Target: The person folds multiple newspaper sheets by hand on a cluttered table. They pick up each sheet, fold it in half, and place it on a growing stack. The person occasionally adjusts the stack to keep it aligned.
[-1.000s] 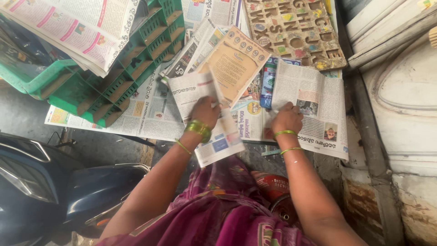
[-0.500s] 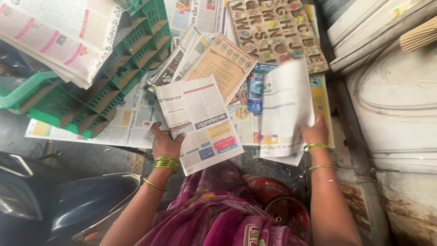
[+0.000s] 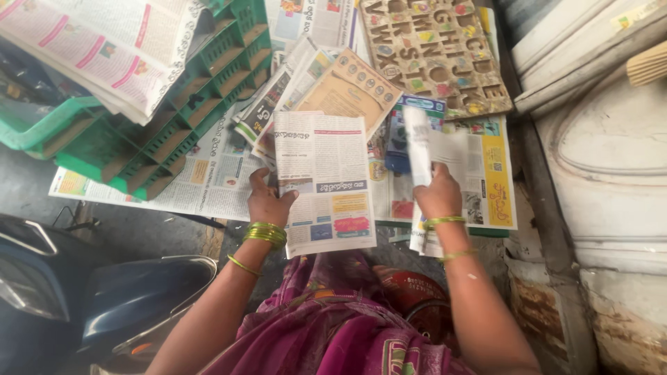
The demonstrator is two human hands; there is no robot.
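Cramped spot here, loose newspapers spread over a low surface [image 3: 208, 187] with a green plastic crate [image 3: 194, 118] on one side and a wooden alphabet board [image 3: 438, 55] at the back. The folded newspaper section [image 3: 326, 180] lies flat in the middle, left hand [image 3: 267, 205] gripping its near-left edge. Right hand [image 3: 438, 194] is closed around another sheet [image 3: 420, 146], lifted and half-turned. Looks like sorting or folding pages; lining up the edges seems to be what's needed next. Both wrists bent, forearms reaching forward.

Blue blister package [image 3: 401, 142] among newspapers
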